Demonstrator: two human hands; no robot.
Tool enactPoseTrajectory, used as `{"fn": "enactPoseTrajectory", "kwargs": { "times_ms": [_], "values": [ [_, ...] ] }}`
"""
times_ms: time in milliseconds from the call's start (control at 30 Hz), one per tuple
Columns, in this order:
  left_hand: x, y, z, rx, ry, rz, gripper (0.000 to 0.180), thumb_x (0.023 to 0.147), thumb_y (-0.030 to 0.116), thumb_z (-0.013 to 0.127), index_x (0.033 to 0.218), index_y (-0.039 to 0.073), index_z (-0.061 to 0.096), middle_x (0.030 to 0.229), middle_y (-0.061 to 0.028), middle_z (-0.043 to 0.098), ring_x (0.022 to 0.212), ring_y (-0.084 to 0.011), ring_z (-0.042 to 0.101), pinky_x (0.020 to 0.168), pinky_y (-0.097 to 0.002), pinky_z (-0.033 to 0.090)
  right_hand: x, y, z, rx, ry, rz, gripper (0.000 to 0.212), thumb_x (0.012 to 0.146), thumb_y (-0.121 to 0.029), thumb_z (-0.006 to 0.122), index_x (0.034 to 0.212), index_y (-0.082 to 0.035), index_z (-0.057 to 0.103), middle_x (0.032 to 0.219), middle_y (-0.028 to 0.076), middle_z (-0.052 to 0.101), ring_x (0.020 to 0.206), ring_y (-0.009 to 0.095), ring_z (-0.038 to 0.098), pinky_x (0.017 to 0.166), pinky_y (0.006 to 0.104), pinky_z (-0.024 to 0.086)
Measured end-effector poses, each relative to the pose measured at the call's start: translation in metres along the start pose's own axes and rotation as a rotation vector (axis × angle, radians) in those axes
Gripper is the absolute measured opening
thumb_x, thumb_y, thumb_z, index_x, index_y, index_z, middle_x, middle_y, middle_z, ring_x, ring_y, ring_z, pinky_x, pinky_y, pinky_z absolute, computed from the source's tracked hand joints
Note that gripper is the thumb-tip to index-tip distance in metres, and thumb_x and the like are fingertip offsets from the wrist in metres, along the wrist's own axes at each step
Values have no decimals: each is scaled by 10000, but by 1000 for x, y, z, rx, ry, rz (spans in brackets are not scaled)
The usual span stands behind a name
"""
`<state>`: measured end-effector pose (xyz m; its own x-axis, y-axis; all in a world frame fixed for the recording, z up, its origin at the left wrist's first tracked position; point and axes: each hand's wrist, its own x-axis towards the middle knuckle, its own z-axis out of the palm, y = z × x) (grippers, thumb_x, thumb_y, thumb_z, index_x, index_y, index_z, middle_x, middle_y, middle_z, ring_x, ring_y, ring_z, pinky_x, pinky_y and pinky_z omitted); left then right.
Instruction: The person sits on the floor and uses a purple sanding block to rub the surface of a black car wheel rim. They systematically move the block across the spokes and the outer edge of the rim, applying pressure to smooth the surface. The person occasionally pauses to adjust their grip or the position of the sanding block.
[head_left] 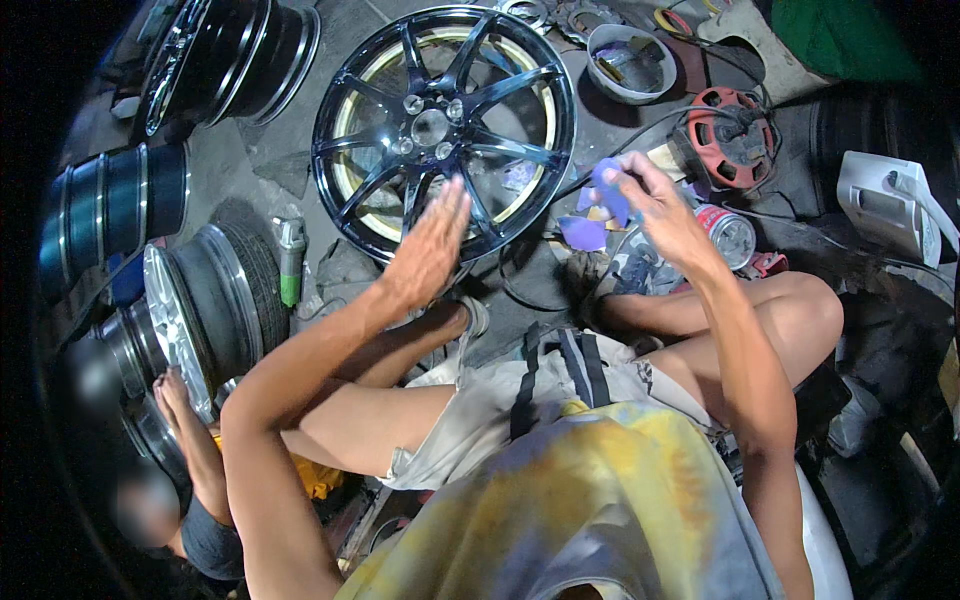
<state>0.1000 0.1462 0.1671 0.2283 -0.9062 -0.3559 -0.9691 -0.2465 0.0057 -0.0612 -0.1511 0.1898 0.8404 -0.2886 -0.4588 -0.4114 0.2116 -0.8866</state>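
Observation:
A shiny dark alloy wheel rim (430, 126) with several spokes lies face up on the ground in front of me. My left hand (430, 238) is over its near edge, fingers stretched out and close together, holding nothing. Whether it touches the metal I cannot tell. To the right of the rim, my right hand (655, 205) is raised, pinching a purple piece of sandpaper (610, 190) between thumb and fingers. Another purple piece (583, 233) lies just below it on the ground.
A bowl (632, 65), a red cable reel (730, 140), a tin can (728, 238) and a white container (893, 205) stand at the right. More rims (115, 205) and a green-bodied tool (290, 265) are at the left. Another person's hand (172, 392) shows at lower left.

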Motion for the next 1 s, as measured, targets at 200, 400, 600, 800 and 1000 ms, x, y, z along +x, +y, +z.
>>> {"fn": "enactPoseTrajectory", "kwargs": {
  "times_ms": [200, 400, 600, 800, 1000],
  "values": [
    [24, 37, -79, -1060, 139, -211, 379, 938, 143, 694, 1281, -2, 623, 1115, -148, 708, 1002, -210, 690, 891, -337, 553, 3, -7, 7, 152, -238, 47, 189, 1017, -221, 632, 1091, -47, 630, 836, 14, 650, 704, 66, 630, 635, 225, 531],
    [22, 53, -75, -2008, -78, -448, 216, 916, 149, 762, 1040, -8, 681, 886, -59, 702, 767, -94, 654, 666, -238, 568, -12, -3, 36, 86, -389, 69, 187, 951, -205, 729, 1022, -52, 648, 815, -3, 669, 627, 51, 616, 541, 195, 471],
    [1, 53, -63, -2192, -162, -616, 219, 923, 175, 749, 1059, 23, 671, 970, -68, 689, 819, -142, 691, 709, -268, 597, -15, 9, 44, -293, -378, -479, 296, 889, -214, 790, 1065, -18, 656, 821, 3, 640, 774, 118, 599, 688, 278, 491],
    [-9, 48, -53, -2151, -106, -484, 172, 927, 138, 740, 1044, 41, 658, 949, -44, 684, 819, -121, 672, 719, -266, 571, -27, -1, 48, -312, -417, -86, 277, 915, -250, 761, 1016, -19, 647, 887, 9, 627, 820, 104, 563, 729, 290, 469],
    [-15, 54, -52, -2082, -106, -326, 178, 915, 144, 759, 1013, 46, 649, 925, -53, 694, 799, -92, 656, 698, -246, 551, -36, -6, 64, 149, -499, 142, 204, 1003, -245, 658, 965, -63, 574, 861, 22, 623, 835, 88, 598, 758, 269, 509]
  ]
}}
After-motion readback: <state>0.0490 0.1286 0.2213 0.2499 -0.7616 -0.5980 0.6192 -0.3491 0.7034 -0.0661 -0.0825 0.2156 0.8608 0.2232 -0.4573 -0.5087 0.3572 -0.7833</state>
